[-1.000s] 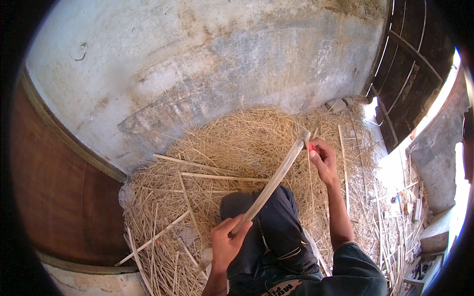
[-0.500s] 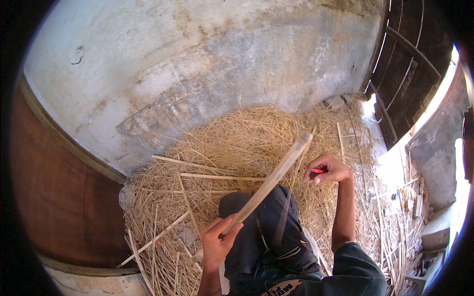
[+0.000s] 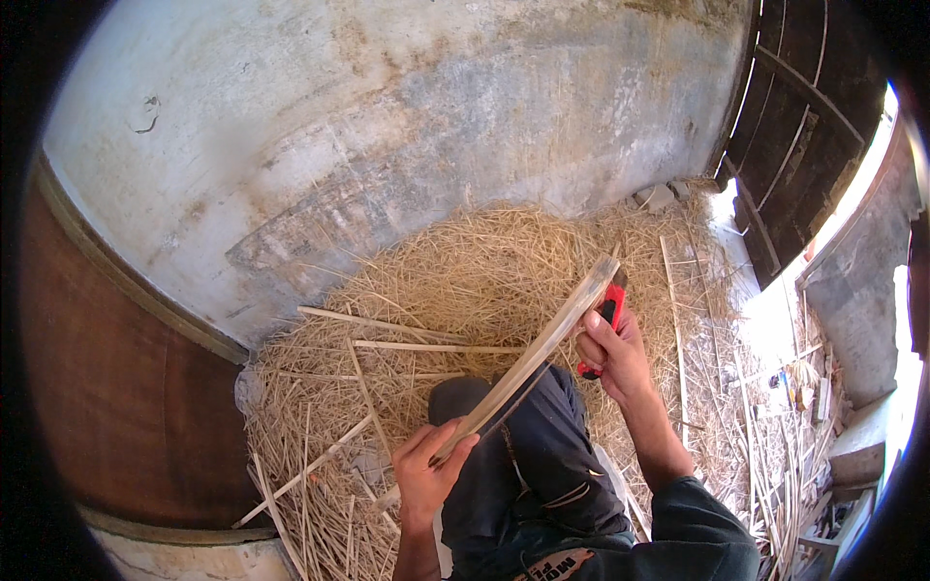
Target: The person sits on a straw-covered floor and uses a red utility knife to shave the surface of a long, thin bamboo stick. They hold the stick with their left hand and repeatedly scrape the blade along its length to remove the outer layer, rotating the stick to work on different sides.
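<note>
A long, pale bamboo strip slants up and to the right in front of me, over my knees. My left hand is closed around its lower part, with the thumb on top. Near the strip's far end, my right hand grips a red and black utility knife. The knife's dark front end lies beside the strip's tip; whether its blade touches the strip I cannot tell. My dark trousers are under the strip.
Heaped thin shavings cover the floor up to a stained wall. Several cut strips lie on the heap at left. A brown panel stands at far left, and a dark wooden door at upper right.
My right hand has moved left and turned, bringing the utility knife up beside the strip's far end. The strip has turned slightly in my left hand, which otherwise stays in place.
</note>
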### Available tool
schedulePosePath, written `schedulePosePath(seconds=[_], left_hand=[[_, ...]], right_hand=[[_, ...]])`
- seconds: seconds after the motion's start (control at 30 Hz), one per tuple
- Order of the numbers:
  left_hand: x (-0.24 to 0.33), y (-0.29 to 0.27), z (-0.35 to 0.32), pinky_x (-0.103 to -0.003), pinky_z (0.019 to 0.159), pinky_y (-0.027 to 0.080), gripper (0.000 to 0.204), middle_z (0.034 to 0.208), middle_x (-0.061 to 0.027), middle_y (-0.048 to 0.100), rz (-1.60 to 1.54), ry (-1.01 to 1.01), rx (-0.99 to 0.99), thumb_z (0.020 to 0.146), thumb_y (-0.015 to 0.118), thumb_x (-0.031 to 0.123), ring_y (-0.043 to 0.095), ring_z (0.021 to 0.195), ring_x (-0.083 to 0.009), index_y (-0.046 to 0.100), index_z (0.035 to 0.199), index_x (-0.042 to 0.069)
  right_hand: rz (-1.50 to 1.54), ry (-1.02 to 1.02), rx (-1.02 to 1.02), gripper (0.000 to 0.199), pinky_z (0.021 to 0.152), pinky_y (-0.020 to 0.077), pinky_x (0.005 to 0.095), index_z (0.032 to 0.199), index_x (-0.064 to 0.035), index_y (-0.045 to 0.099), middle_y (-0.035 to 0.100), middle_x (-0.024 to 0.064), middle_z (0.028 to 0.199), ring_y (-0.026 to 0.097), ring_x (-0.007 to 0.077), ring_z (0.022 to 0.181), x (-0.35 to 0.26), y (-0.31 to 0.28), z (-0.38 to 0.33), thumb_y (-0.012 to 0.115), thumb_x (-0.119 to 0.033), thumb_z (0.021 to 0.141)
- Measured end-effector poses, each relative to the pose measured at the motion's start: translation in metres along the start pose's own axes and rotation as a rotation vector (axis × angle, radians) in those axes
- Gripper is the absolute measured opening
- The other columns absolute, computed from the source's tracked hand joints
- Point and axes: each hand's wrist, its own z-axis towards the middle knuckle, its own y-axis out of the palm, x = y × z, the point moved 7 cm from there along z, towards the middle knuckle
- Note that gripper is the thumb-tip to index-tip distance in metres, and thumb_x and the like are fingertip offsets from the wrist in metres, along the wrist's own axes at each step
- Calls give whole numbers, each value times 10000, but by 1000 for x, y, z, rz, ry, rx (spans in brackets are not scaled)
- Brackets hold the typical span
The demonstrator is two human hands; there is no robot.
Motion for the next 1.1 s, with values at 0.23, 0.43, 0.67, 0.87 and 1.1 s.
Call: schedulePosePath(seconds=[0.23, 0.43, 0.67, 0.87, 1.1], left_hand=[[1, -1, 1, -284, 597, 516, 296, 891, -114, 778, -42, -8, 15, 858, 906, 174, 707, 719, -151, 798, 1070, -2], [-3, -2, 0, -290, 608, 529, 283, 906, -122, 785, -55, -5, 13, 869, 897, 172, 714, 727, -159, 797, 1071, 1], [-4, -14, 1, -279, 591, 506, 197, 887, -84, 769, -58, 21, 64, 898, 859, 132, 694, 709, -153, 795, 1051, 27], [-65, -78, -8, -233, 552, 324, 254, 738, 35, 564, -110, -273, 503, 1000, 764, 223, 440, 639, -43, 751, 1087, -15], [-68, -104, -1, -241, 549, 267, 252, 707, 53, 488, 92, -92, 493, 1010, 748, 208, 370, 629, -41, 712, 1077, -32]], right_hand=[[274, 49, 86, 303, 458, 285, 228, 1192, -70, 615, 607, 23, 842, 363, 29, 503, -4, 19, -7, 611, -357, 1094], [109, -57, 169, 270, 493, 292, 233, 1198, -82, 608, 565, -3, 767, 387, 44, 536, -18, 11, 0, 622, -329, 1090], [-148, -116, 155, 195, 535, 301, 236, 1122, -64, 659, 501, -51, 708, 413, 51, 578, -33, 6, 1, 668, -248, 1058], [-161, -159, 302, 169, 495, 263, 224, 1095, -72, 670, 461, -80, 662, 373, 30, 532, -58, -36, 0, 687, -230, 1036], [-929, -372, 406, 311, 728, 535, 301, 1214, 4, 753, 751, 77, 887, 698, 148, 784, -89, -106, 18, 714, -243, 1028]])
